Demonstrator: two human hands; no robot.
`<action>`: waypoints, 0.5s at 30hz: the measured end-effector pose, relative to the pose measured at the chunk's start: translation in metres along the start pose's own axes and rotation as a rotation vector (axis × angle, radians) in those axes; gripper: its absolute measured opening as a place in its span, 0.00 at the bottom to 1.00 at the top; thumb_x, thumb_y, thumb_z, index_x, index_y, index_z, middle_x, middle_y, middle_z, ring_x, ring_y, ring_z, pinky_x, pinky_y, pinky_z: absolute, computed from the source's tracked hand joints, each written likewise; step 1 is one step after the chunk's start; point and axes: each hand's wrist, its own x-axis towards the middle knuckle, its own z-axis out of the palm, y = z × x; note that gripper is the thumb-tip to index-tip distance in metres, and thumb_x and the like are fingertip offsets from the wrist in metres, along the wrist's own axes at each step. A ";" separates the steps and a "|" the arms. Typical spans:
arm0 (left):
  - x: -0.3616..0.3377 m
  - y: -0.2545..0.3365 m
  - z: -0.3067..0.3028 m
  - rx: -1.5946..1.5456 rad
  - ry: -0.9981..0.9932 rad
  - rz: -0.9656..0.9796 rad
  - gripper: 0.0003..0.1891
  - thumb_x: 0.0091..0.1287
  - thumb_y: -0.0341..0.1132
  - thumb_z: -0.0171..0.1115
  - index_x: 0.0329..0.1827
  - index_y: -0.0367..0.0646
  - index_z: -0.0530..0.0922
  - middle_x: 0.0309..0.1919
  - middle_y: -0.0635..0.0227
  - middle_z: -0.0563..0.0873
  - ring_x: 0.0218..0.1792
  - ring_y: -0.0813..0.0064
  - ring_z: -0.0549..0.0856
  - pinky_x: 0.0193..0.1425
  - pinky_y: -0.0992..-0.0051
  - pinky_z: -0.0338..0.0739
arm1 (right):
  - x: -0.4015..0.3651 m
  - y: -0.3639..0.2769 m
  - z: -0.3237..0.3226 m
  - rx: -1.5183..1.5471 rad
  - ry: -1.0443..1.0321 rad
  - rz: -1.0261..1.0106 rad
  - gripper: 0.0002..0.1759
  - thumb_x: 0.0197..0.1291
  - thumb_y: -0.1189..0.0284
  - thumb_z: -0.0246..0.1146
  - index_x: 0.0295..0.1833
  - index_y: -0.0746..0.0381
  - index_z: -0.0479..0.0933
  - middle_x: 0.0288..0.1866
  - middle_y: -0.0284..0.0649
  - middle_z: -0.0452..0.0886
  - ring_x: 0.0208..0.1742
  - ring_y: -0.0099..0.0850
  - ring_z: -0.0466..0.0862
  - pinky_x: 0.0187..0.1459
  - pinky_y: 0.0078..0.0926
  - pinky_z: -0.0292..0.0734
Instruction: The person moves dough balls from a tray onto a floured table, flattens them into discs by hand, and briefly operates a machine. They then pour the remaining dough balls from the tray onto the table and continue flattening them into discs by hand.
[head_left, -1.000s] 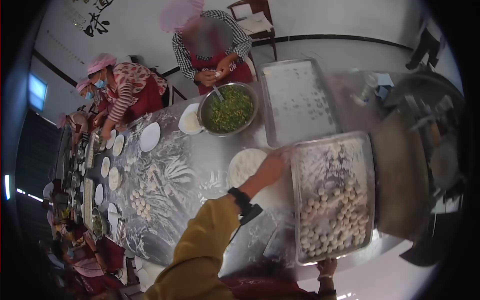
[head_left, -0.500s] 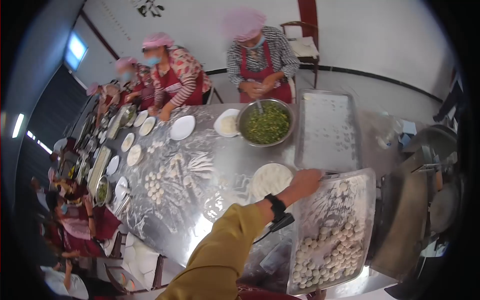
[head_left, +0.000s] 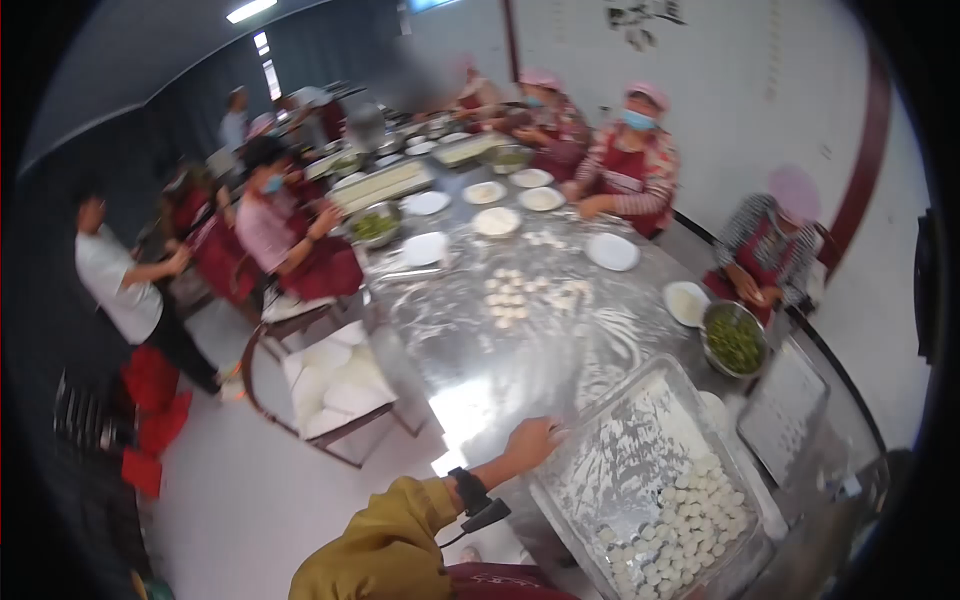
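My left hand point(head_left: 530, 445), with a dark band on the wrist and a mustard sleeve, is closed on the left edge of a metal tray point(head_left: 545, 490). Flour dusts the inside of this tray. Many small white dough pieces point(head_left: 690, 515) lie in its lower right part. The tray is tilted in view, over the near end of the steel table point(head_left: 420, 330). My right hand is out of sight.
More dough pieces point(head_left: 507, 295) sit on the floured tabletop. At right are a bowl of chopped greens point(head_left: 735, 340), a second tray point(head_left: 785, 400) and a seated co-worker point(head_left: 775, 250). A chair point(head_left: 340, 380) stands at left; several people work along the table.
My view has swung to the left. My left hand has shifted from the tray's far edge to its left edge as seen here, and the tray has turned in view.
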 end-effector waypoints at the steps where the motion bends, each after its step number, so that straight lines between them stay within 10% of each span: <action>1: -0.030 -0.019 -0.018 -0.032 0.038 -0.047 0.20 0.68 0.52 0.61 0.41 0.41 0.82 0.35 0.48 0.85 0.41 0.44 0.84 0.45 0.52 0.77 | 0.003 -0.014 0.008 -0.018 -0.012 -0.057 0.15 0.70 0.65 0.55 0.49 0.66 0.77 0.39 0.43 0.82 0.42 0.39 0.82 0.44 0.36 0.78; 8: -0.167 -0.145 -0.192 -0.041 0.466 -0.255 0.22 0.67 0.53 0.65 0.44 0.39 0.84 0.28 0.53 0.87 0.26 0.62 0.87 0.33 0.61 0.78 | -0.006 -0.090 0.103 -0.146 -0.002 -0.554 0.20 0.73 0.62 0.53 0.55 0.69 0.74 0.46 0.44 0.82 0.47 0.40 0.82 0.51 0.40 0.78; 15: -0.220 -0.150 -0.171 -0.126 0.543 -0.265 0.21 0.67 0.50 0.66 0.48 0.40 0.83 0.37 0.47 0.86 0.37 0.49 0.85 0.45 0.58 0.78 | 0.036 -0.177 0.102 0.163 -0.521 -0.356 0.16 0.71 0.68 0.52 0.50 0.71 0.76 0.44 0.46 0.82 0.46 0.37 0.78 0.53 0.37 0.73</action>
